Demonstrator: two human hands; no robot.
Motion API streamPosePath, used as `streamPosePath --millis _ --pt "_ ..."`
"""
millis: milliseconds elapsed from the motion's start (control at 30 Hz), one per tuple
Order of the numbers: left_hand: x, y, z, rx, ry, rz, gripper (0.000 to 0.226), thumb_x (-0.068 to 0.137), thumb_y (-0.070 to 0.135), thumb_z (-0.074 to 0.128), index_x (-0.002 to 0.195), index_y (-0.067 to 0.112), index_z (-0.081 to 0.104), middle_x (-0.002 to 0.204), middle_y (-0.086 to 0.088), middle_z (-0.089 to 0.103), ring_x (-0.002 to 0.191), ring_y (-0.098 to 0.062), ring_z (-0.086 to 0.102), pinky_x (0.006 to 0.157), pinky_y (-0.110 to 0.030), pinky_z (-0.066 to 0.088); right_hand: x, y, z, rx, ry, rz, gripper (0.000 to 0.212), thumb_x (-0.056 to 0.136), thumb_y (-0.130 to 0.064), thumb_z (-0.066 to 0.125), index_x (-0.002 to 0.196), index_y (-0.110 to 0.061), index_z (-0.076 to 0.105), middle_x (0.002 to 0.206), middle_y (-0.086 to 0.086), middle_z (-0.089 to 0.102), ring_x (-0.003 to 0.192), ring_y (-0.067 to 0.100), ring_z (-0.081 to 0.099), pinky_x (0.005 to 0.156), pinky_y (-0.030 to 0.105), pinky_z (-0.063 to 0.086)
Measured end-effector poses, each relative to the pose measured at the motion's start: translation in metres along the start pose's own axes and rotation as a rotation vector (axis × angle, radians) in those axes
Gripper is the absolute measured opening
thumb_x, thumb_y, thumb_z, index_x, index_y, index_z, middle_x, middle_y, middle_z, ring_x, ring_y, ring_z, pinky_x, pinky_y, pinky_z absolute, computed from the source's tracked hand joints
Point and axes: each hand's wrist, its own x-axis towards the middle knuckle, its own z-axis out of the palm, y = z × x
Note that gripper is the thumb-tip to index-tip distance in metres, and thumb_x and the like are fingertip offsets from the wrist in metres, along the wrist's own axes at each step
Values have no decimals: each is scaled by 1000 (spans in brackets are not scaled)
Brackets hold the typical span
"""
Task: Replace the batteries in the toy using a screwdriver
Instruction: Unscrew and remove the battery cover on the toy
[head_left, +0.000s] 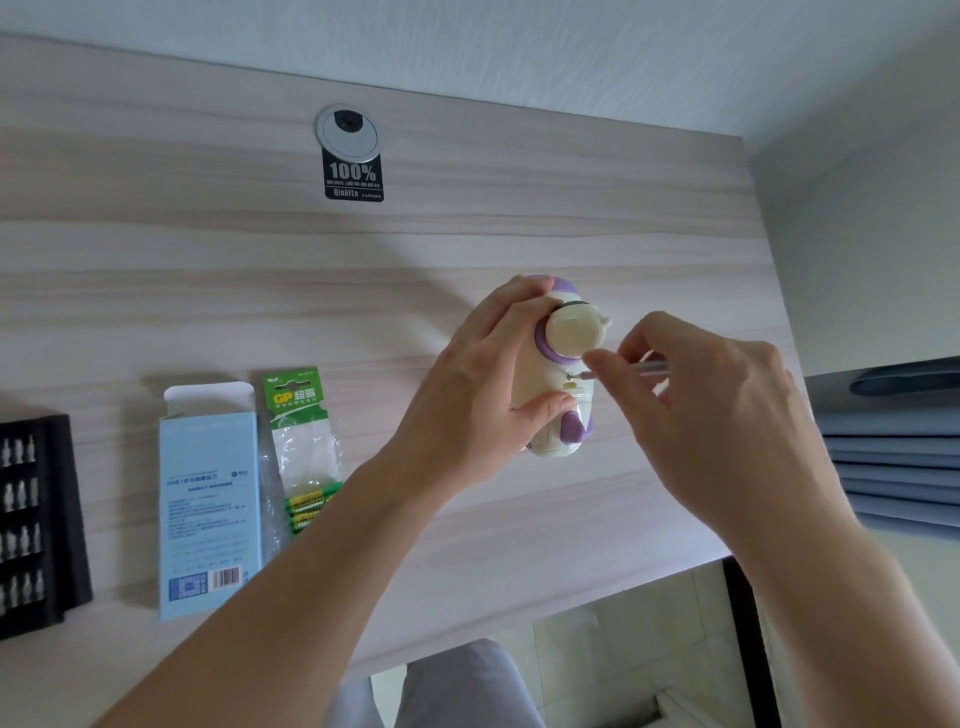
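Note:
A cream and purple toy is held above the wooden desk. My left hand grips its body, fingers over the top and thumb pressing its lower side. My right hand pinches a thin silver screwdriver. The screwdriver's tip sits at a small screw on the toy's side, beside the battery cover. Most of the shaft is hidden by my fingers. A green pack of batteries lies on the desk to the left.
A light blue box lies beside the battery pack. A black case of screwdriver bits sits at the left edge. A grey cable grommet with a black sticker is at the back. Blue fabric lies right of the desk.

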Motion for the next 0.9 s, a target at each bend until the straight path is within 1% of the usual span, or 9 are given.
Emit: streamPosePath --millis 100,167,233,400,500,633,733,800,900 --pt "0 -1 1 12 -10 -21 68 77 16 83 138 16 52 151 10 40 140 -4 38 104 -31 47 0 4 2 68 -4 -13 23 94 -42 57 82 -22 60 69 -3 67 63 24 66 62 41 55" --pt "0 -1 1 16 -8 -13 68 77 16 83 138 15 53 150 8 41 140 -6 39 108 -31 43 -1 3 5 114 -4 -40 6 93 -25 64 88 -23 62 79 -5 67 69 21 67 65 42 55" --pt "0 -2 1 10 -7 -8 68 77 14 82 137 14 53 150 7 42 140 -7 39 107 -33 44 -1 1 5 126 7 -59 11 90 -15 68 93 -25 64 86 -9 65 76 17 67 67 41 55" --pt "0 -1 1 -8 -16 -20 68 77 15 82 138 15 53 150 6 41 140 -9 39 99 -40 52 1 -1 3 27 28 6 23 91 -47 60 87 -24 63 75 -10 68 69 21 66 64 38 55" --pt "0 -2 1 -6 -17 -14 68 77 16 82 138 15 53 150 6 41 141 -8 38 98 -40 52 2 4 6 79 23 -47 21 93 -34 64 81 -17 63 67 0 65 62 27 65 61 41 55" --pt "0 -2 1 -3 -13 1 67 76 15 82 137 13 53 149 7 42 139 -7 39 98 -40 53 0 1 8 111 39 -106 12 89 -11 70 98 -17 65 84 -2 65 73 21 66 65 42 55" --pt "0 -2 1 -9 -17 4 67 76 15 81 137 13 53 149 6 42 139 -8 40 97 -41 53 -1 -5 8 124 64 -51 17 89 -25 69 103 -23 61 86 -10 64 73 15 65 66 37 54" --pt "0 -3 1 -5 -17 -3 67 76 15 81 138 14 53 149 8 41 139 -10 41 98 -41 53 0 -6 8 75 83 -6 20 92 -41 63 92 -21 62 77 -11 66 67 17 65 64 35 52" --pt "0 -3 0 11 -14 -1 68 77 17 82 138 15 53 150 8 41 140 -9 40 99 -41 52 2 -2 8 81 54 2 27 95 -39 60 81 -17 61 66 -2 66 64 26 64 64 40 53"
